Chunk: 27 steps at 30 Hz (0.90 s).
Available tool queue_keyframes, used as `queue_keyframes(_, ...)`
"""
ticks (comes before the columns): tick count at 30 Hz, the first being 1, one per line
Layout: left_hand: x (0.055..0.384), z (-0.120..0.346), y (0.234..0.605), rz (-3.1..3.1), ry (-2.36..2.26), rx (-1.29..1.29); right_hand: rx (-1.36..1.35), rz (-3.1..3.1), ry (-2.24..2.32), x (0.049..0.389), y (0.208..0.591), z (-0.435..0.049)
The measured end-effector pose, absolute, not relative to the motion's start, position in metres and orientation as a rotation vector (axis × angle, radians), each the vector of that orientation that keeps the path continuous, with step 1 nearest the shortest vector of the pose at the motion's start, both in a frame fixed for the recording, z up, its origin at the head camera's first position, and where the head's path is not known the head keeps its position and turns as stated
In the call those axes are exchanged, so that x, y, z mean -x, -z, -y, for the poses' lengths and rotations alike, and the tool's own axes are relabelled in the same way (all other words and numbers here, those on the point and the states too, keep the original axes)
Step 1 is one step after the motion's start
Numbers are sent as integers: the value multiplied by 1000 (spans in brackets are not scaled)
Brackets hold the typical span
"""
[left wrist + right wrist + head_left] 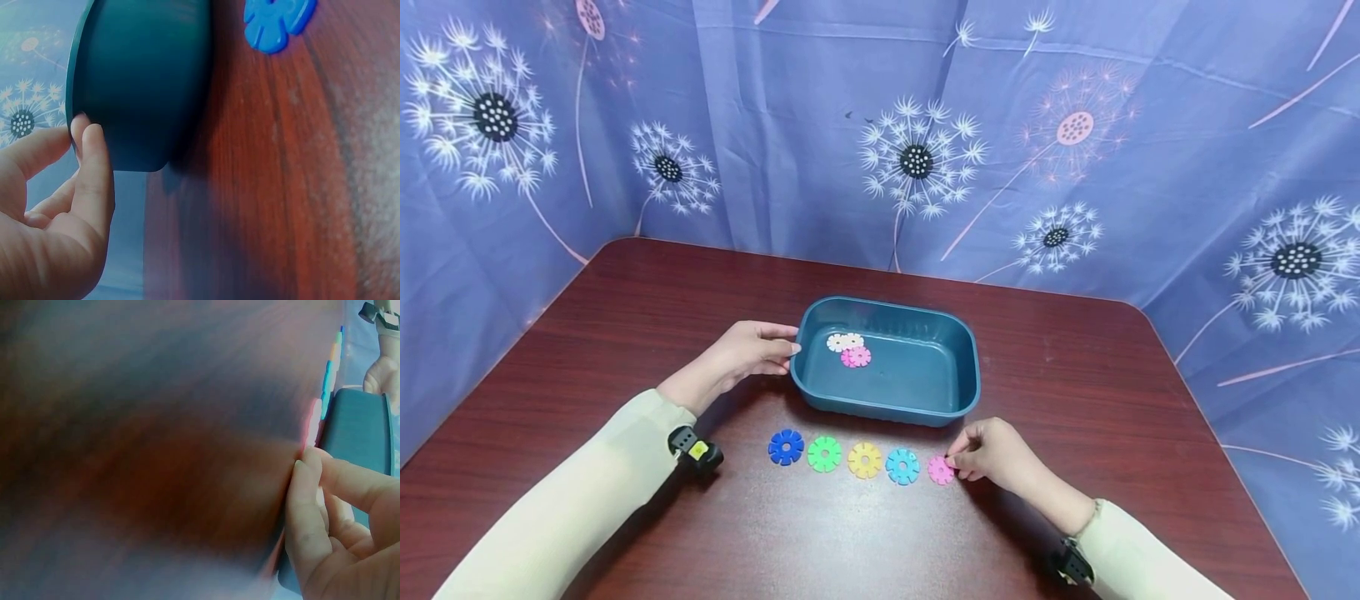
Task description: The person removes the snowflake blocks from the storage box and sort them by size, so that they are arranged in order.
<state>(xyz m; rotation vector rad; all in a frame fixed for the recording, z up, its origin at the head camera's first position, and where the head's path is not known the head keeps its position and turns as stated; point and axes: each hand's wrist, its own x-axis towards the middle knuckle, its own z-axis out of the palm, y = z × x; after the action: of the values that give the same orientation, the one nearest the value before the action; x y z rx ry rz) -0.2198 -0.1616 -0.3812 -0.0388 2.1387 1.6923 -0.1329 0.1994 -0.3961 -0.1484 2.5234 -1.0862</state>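
My left hand [752,350] grips the left rim of a dark teal plastic tub [887,410], thumb and fingers on either side of the wall in the left wrist view. Inside the tub lie white and pink notched discs [856,357]. At the right end of a row on the table, my right hand [992,454] pinches the edge of a pink notched disc [940,471]. Leftward from it lie a light blue disc [902,467], a yellow disc [865,461], a green disc [824,454] and a dark blue disc [786,447], each flat with a centre hole.
The dark red wooden table [1075,367] has rounded far corners. A blue curtain [820,125] printed with dandelions hangs behind and beside it. The row of discs runs just in front of the tub. A black strap device [696,448] sits on the left wrist.
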Motion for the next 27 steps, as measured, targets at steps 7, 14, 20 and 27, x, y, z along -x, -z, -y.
queue_keyframes(7,220,163,382,-2130,-1706,41,181,-2489,1085,134,393,-201)
queue_keyframes(14,220,162,382,-2120,-1712,44,483,-2328,1002,149,351,-211)
queue_keyframes(20,221,162,382,-2113,-1724,38,696,-2363,911,177,312,-207)
queue_keyframes(27,221,162,383,-2109,-1732,44,751,-2386,834,226,283,-179)
